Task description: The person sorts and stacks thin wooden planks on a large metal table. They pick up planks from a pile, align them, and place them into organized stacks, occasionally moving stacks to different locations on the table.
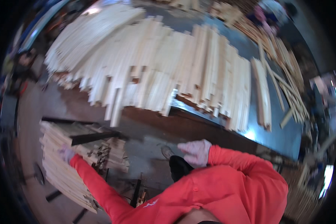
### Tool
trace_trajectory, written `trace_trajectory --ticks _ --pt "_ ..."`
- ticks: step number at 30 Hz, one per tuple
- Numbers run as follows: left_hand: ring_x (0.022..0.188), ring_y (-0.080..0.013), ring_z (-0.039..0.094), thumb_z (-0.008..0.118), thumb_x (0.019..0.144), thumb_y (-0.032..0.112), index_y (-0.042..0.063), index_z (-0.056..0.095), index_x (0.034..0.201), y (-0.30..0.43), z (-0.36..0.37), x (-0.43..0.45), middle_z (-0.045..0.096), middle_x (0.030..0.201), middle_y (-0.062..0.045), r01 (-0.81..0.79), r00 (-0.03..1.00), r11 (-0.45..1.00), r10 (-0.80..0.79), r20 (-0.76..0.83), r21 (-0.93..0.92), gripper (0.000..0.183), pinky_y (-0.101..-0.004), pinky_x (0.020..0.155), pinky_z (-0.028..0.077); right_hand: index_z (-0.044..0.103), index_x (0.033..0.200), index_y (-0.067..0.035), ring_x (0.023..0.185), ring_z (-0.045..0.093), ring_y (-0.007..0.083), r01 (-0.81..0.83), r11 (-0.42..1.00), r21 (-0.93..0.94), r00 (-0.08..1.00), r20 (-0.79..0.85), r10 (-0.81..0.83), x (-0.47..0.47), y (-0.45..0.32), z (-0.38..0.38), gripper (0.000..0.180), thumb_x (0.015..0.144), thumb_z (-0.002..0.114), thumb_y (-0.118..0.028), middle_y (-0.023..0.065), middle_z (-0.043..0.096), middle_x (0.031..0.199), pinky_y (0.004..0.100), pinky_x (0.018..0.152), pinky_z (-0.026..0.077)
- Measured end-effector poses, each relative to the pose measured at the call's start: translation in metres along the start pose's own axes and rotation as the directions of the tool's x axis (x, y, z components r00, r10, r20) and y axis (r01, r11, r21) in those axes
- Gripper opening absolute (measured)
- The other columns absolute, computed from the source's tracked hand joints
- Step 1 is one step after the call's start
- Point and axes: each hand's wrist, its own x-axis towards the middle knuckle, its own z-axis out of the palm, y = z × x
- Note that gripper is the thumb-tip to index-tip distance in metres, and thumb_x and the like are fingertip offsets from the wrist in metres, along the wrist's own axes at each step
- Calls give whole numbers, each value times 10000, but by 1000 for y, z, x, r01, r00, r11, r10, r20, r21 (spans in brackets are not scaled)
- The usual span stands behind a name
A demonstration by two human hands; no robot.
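Note:
My left hand (66, 153) is at the upper part of a stack of pale wooden strips (62, 170) on a cart with dark metal bars (95, 137). It is blurred, so whether its fingers grip a strip cannot be made out. My right hand (195, 152) hovers in front of my body, fingers stretched out and nothing in it. Ahead of me a metal-topped table (285, 140) bears a wide spread of planed wooden strips (162, 53), laid side by side. Two of these strips (116, 107) stick out past the others towards me.
Thinner sticks (289, 89) lie in a loose pile at the table's right side. A person (268, 16) is at the far right, beyond the wood. Another person (22, 64) is at the left. Short wood pieces (116, 152) are stacked on the cart. My shoe (167, 152) shows on the floor.

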Motion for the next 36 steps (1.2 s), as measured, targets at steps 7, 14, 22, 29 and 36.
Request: trace_trajectory --ticks 7,14,22,29,36 --pt "937 -193 564 620 825 109 -56 538 1144 286 -60 -385 586 1034 -108 -118 472 619 723 505 -776 369 -325 871 459 543 1332 -47 988 668 214 -354 912 206 440 -824 356 -135 151 -68 496 867 661 -174 112 689 1080 316 919 514" --pt "1414 -378 285 640 806 589 -21 220 1498 419 63 -515 330 1495 -270 -670 402 728 517 756 -142 1013 -435 1150 268 406 1415 26 1211 534 327 -381 911 158 259 -928 269 -161 278 -114 691 866 681 -292 195 537 1325 409 1035 426" --pt "1387 -360 362 618 798 634 24 225 1514 453 88 -553 370 1489 -245 -631 410 774 279 868 49 1019 -395 1143 303 111 1531 6 1480 120 365 -565 824 47 701 -499 510 -13 244 -164 880 925 301 -603 213 197 1578 552 1175 31" --pt "1200 -375 558 604 854 568 12 501 1355 487 71 -553 599 1254 -254 -768 169 640 264 950 -41 756 -408 1019 428 113 1527 -7 1386 368 334 -134 840 525 592 -637 493 5 243 -155 895 888 565 -442 244 383 1470 340 1120 327" --pt "1291 -385 477 573 892 527 10 458 1397 463 104 -530 516 1362 -262 -541 49 783 393 918 -306 732 -383 1081 367 178 1497 55 1211 555 377 -530 769 357 730 -269 628 6 251 -205 991 869 493 -644 306 548 1297 391 1042 404"
